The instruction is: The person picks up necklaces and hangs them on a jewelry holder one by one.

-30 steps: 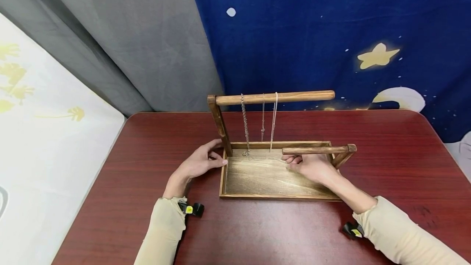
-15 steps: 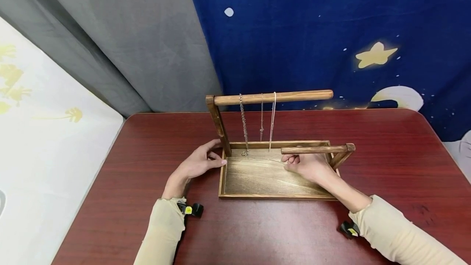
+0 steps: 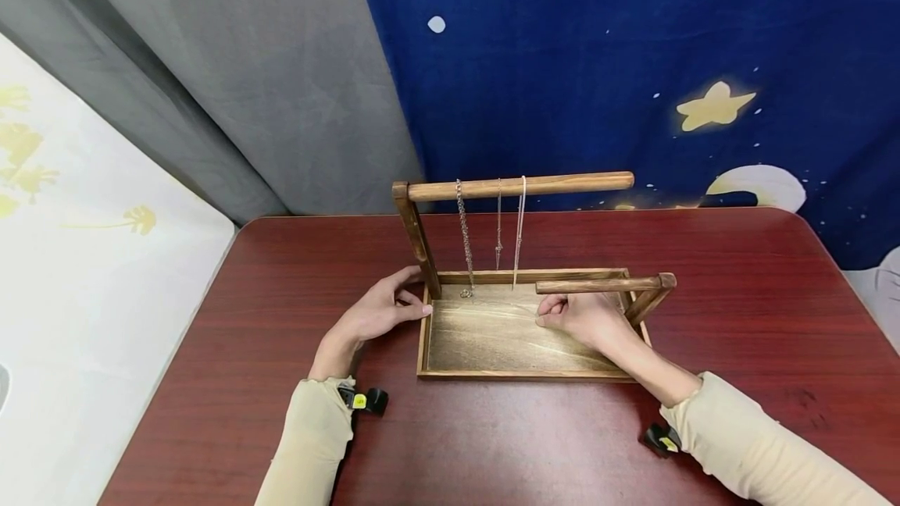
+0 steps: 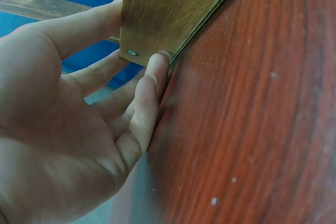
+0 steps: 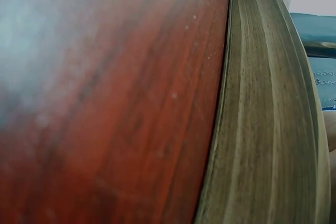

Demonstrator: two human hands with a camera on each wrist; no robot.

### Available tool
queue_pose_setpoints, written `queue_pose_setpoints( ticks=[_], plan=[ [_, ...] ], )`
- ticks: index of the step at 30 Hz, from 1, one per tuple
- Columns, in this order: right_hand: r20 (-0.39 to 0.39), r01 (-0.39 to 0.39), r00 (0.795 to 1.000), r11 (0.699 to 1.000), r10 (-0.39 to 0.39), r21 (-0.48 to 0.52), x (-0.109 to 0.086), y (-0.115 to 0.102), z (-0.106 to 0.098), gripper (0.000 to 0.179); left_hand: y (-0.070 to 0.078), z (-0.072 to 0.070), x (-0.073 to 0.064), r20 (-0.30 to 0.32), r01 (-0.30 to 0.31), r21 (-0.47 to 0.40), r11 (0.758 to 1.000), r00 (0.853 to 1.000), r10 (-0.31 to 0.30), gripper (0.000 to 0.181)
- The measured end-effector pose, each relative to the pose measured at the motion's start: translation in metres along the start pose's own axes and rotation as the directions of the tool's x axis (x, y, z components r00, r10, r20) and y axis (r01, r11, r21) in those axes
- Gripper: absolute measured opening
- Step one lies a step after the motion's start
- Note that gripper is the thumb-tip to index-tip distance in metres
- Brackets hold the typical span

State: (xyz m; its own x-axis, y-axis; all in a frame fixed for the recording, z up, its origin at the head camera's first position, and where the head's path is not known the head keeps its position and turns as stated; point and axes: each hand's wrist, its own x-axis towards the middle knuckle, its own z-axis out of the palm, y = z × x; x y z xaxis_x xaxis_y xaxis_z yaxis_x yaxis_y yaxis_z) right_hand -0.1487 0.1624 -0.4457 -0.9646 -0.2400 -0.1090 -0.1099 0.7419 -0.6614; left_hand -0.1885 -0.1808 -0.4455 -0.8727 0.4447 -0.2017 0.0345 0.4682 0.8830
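A wooden jewelry stand point(image 3: 523, 375) with a shallow tray stands on the table. My left hand point(image 3: 383, 307) grips its back left corner, thumb on the left rim and fingers behind; the left wrist view shows the fingertips against the wooden side point(image 4: 173, 9). My right hand point(image 3: 591, 322) is low in the tray beneath the shorter front bar point(image 3: 591, 286), thumb and fingers together on what looks like a thin necklace chain, barely visible now. From the back bar point(image 3: 569, 183) hang a thick chain necklace point(image 3: 465, 233), a fine necklace point(image 3: 499, 217) and a pale necklace point(image 3: 519, 233).
The dark red table point(image 3: 492, 443) extends around the stand. Blue curtain point(image 3: 562, 61) and grey curtain point(image 3: 302, 84) hang close behind it. In the right wrist view, the tray's front wall point(image 5: 262, 98) fills the right side.
My right hand has shifted slightly left inside the tray. The faint strand running left from its fingertips is harder to see now. My left hand keeps its place.
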Motion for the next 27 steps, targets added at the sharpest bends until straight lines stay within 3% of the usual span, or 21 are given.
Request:
queue_pose_setpoints(
  ticks=[8, 14, 27],
  plan=[
    [-0.033, -0.006, 0.999, 0.995, 0.002, -0.103, -0.001, -0.001, 0.001, 0.030, 0.000, 0.000, 0.001, -0.001, 0.000, -0.004, 1.000, 1.000, 0.000, 0.075],
    [-0.004, 0.009, 1.000, 0.993, -0.009, -0.119, -0.004, -0.002, 0.004, 0.024, -0.002, 0.000, 0.000, 0.008, 0.011, 0.001, 1.000, 1.000, -0.011, 0.077],
    [-0.037, 0.106, 0.993, 0.988, -0.111, -0.110, -0.012, -0.001, 0.001, 0.021, -0.002, 0.000, 0.000, 0.003, 0.001, -0.010, 1.000, 1.000, 0.000, 0.076]
  ],
)
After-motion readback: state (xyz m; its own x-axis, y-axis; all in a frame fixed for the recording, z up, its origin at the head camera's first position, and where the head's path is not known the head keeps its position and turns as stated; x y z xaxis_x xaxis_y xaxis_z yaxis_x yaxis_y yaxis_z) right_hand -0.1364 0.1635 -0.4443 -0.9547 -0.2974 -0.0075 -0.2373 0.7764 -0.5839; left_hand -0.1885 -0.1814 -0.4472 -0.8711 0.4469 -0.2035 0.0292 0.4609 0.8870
